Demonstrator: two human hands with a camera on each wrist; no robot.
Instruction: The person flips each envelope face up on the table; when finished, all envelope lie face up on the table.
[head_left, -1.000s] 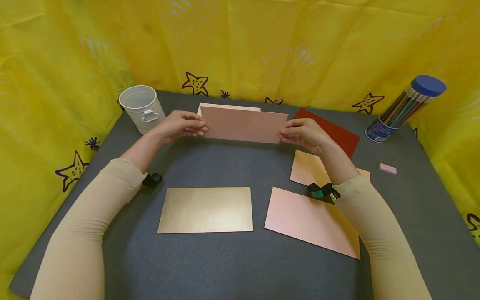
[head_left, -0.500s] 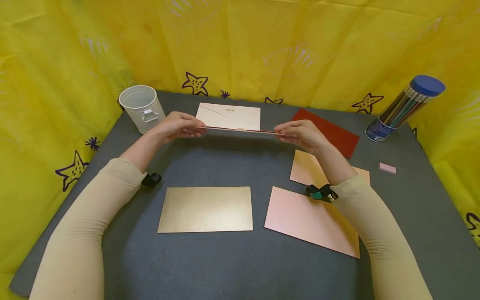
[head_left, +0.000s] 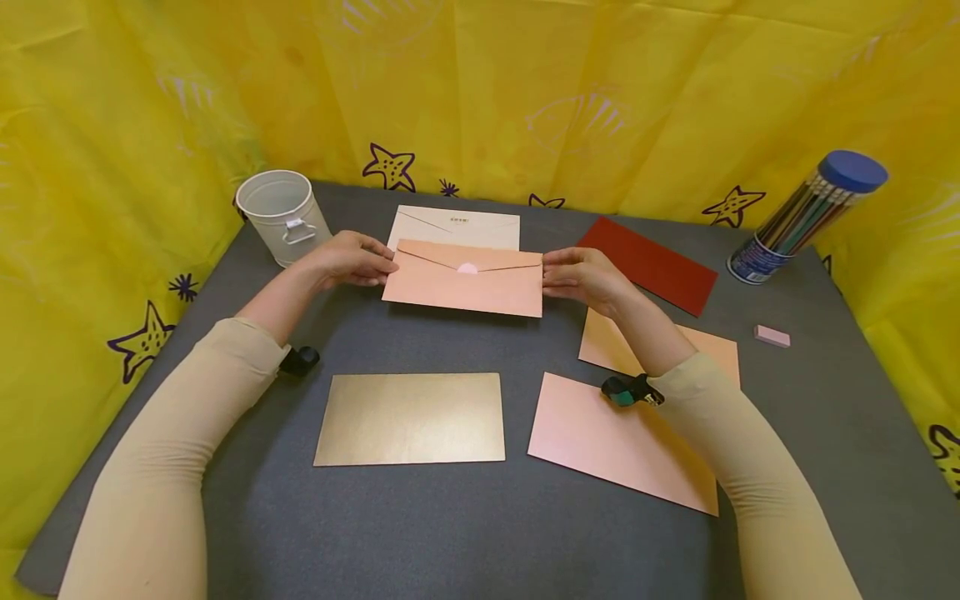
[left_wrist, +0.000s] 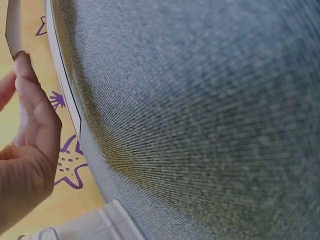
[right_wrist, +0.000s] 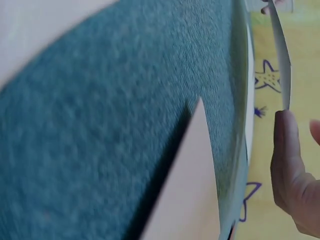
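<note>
Raised over the back of the table, a salmon-pink envelope (head_left: 461,287) shows its flap side, with a pale round seal at the flap's tip. My left hand (head_left: 348,260) pinches its left edge and my right hand (head_left: 588,282) pinches its right edge. In the left wrist view, thumb and fingers of the left hand (left_wrist: 40,125) meet at the edge of the envelope (left_wrist: 14,30). The right wrist view shows the envelope (right_wrist: 283,60) nearly edge-on above the right hand (right_wrist: 295,185). Behind it lies a white envelope (head_left: 457,227), its lower part hidden.
Flat on the grey table lie a gold envelope (head_left: 410,419), a light pink envelope (head_left: 600,442), a peach envelope (head_left: 705,354) and a red envelope (head_left: 652,267). A white bucket (head_left: 279,218) stands back left. At right are a pencil tub (head_left: 806,217) and an eraser (head_left: 772,336).
Between my hands the envelope has turned over, from its plain face through edge-on to its flap side. It has come slightly lower and nearer; the white envelope behind shows more.
</note>
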